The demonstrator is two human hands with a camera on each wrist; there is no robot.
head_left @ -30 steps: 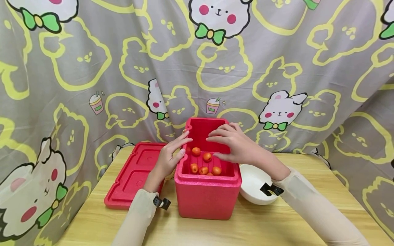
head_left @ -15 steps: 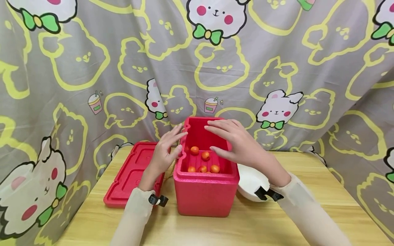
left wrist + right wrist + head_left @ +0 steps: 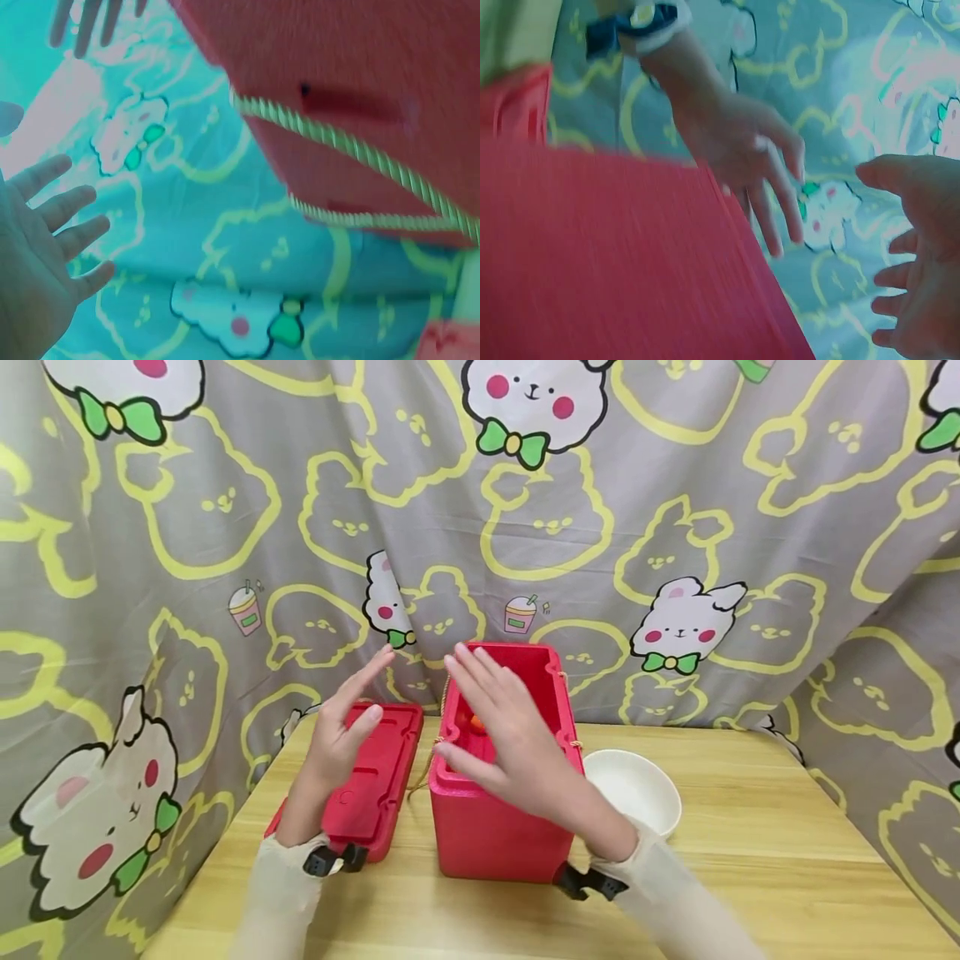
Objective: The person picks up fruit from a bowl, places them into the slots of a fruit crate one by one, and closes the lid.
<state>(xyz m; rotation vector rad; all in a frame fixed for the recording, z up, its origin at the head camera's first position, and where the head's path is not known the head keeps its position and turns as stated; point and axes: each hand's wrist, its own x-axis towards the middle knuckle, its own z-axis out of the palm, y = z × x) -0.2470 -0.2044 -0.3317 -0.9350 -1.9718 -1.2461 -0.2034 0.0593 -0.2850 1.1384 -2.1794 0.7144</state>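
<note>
A red foam box (image 3: 495, 839) stands upright and uncovered on the table. Inside it a small orange fruit (image 3: 477, 724) shows beside my right hand, which hides most of the interior. That right hand (image 3: 510, 727) is raised over the box mouth, fingers straight and thumb spread, with nothing in its grasp. To the left of the box, my left hand (image 3: 333, 735) is lifted over the red lid (image 3: 393, 768), its fingers extended and its palm turned toward the box. In the left wrist view, the left hand (image 3: 37, 262) appears apart from the box's side, where a twisted cord (image 3: 337, 142) runs.
Right of the box sits a white bowl (image 3: 641, 785) on the wooden table (image 3: 750, 827). A loose cord end (image 3: 420, 781) lies between lid and box. Behind everything hangs a patterned curtain (image 3: 420, 527).
My left hand has come away from the box's left rim and moved left over the lid. The right hand has shifted left across the box opening, uncovering the bowl and covering most of the fruits.
</note>
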